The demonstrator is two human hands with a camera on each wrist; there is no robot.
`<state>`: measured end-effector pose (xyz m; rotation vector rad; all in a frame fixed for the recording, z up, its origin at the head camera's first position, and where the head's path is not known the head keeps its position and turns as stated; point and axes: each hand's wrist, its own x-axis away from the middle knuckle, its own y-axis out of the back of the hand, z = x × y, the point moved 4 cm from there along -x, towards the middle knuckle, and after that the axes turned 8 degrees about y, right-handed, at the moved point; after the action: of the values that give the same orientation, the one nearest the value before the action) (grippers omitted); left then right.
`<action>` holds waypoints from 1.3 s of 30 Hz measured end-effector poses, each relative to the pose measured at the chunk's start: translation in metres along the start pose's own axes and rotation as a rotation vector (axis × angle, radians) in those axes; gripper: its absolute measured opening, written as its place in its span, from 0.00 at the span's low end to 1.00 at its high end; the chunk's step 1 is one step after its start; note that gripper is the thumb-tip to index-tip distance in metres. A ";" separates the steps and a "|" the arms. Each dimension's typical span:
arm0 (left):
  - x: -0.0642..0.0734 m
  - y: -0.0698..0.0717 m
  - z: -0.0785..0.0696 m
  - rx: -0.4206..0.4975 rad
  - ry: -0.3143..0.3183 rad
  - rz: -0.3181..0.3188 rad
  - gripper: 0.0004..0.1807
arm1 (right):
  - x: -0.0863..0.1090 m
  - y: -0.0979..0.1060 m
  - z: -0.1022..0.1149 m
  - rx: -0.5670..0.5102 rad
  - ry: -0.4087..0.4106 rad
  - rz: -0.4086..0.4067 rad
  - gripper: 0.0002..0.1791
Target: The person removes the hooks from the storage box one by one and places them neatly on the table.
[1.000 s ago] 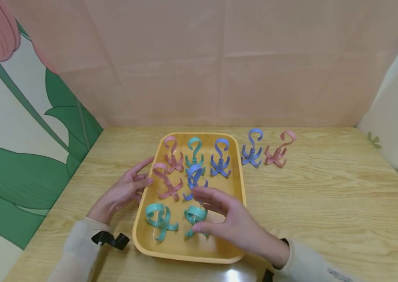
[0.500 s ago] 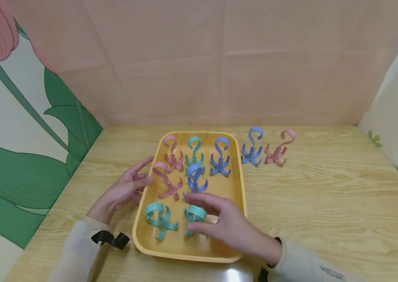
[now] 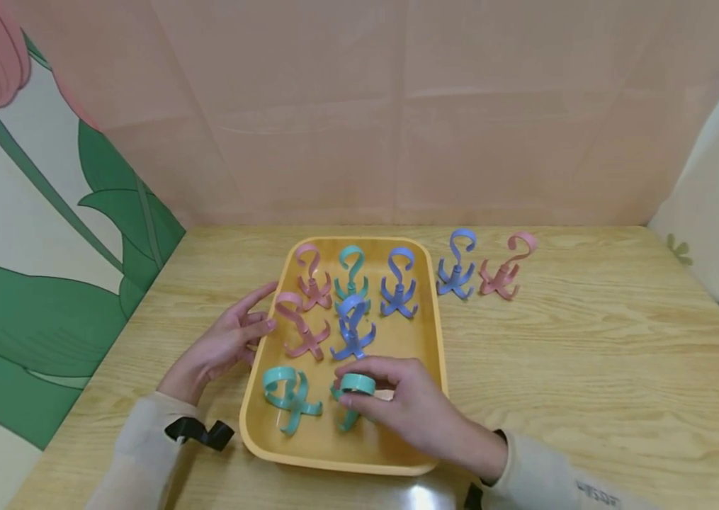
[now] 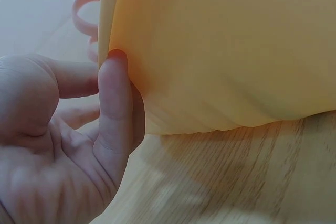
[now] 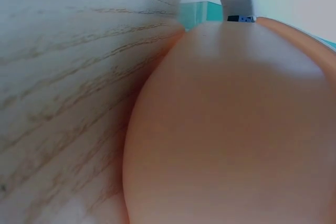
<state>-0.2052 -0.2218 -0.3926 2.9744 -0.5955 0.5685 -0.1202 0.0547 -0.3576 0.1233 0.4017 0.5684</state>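
Observation:
A yellow tray (image 3: 327, 452) holds several plastic four-armed hanging hooks with curled tops. My right hand (image 3: 416, 404) reaches over its right side and pinches a teal hook (image 3: 358, 384) below the curl, between thumb and fingers. Beside that lies another teal hook (image 3: 293, 404). Farther up the tray are a pink hook (image 3: 304, 340) and a blue hook (image 3: 353, 336). My left hand (image 3: 219, 350) holds the tray's left edge; in the left wrist view, thumb and fingers meet its rim and outer wall (image 4: 226, 51). Bare skin (image 5: 226, 129) fills most of the right wrist view.
Across the tray's far end stand a pink hook (image 3: 314, 292), a teal hook (image 3: 351, 273) and a blue hook (image 3: 399, 301). On the wooden table (image 3: 589, 340), right of the tray, are another blue hook (image 3: 455, 276) and pink hook (image 3: 503, 276). A draped pinkish sheet (image 3: 397, 142) rises behind.
My right hand has come down slightly leftward onto the near right teal hook, and its thumb and fingers have closed on it; the hook's curl has turned. The left hand stays at the tray.

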 end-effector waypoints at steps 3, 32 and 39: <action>0.000 0.000 0.000 -0.002 -0.005 0.004 0.37 | 0.000 0.000 0.001 0.010 0.019 0.000 0.12; -0.001 -0.001 0.001 0.005 0.004 -0.007 0.37 | 0.003 0.002 0.004 0.008 0.017 -0.045 0.10; 0.000 0.000 0.001 -0.002 0.005 -0.015 0.37 | 0.004 0.005 0.008 0.001 0.025 -0.054 0.10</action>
<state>-0.2043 -0.2218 -0.3934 2.9722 -0.5728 0.5743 -0.1164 0.0606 -0.3506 0.1064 0.4286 0.5169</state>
